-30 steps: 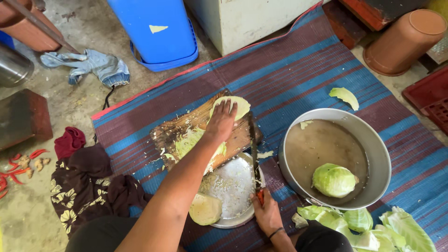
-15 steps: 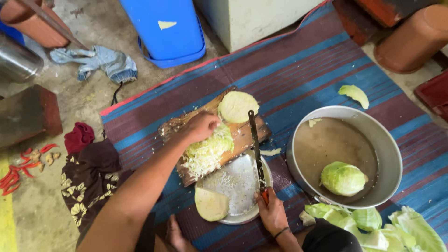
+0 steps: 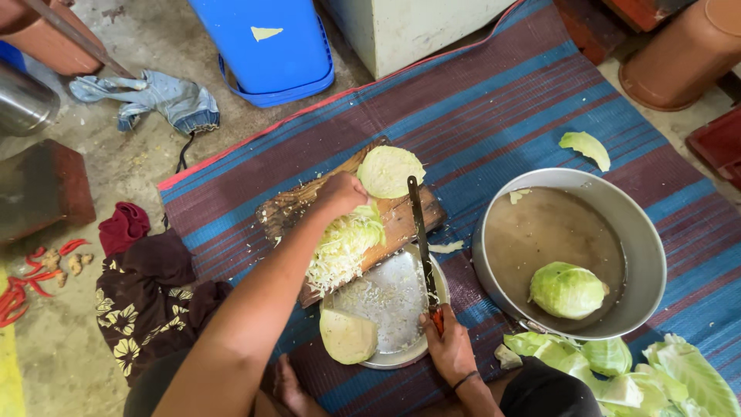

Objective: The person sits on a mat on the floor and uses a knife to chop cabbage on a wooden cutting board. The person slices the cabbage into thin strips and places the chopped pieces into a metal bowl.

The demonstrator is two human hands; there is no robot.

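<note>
Chillies: a small cluster of red chillies [image 3: 21,287] on the floor at far left
Left hand [image 3: 341,193]: fingers curled on one heap of shredded cabbage [image 3: 343,247], on one wooden board [image 3: 287,210]
Cabbage halves: two, one [image 3: 390,171] on the board, one [image 3: 348,337] on one steel plate [image 3: 394,301]
Right hand [image 3: 450,349]: fingers clenched round one knife [image 3: 421,232]
Bowl: one steel bowl [image 3: 644,262] with one cabbage piece [image 3: 568,289]
</note>
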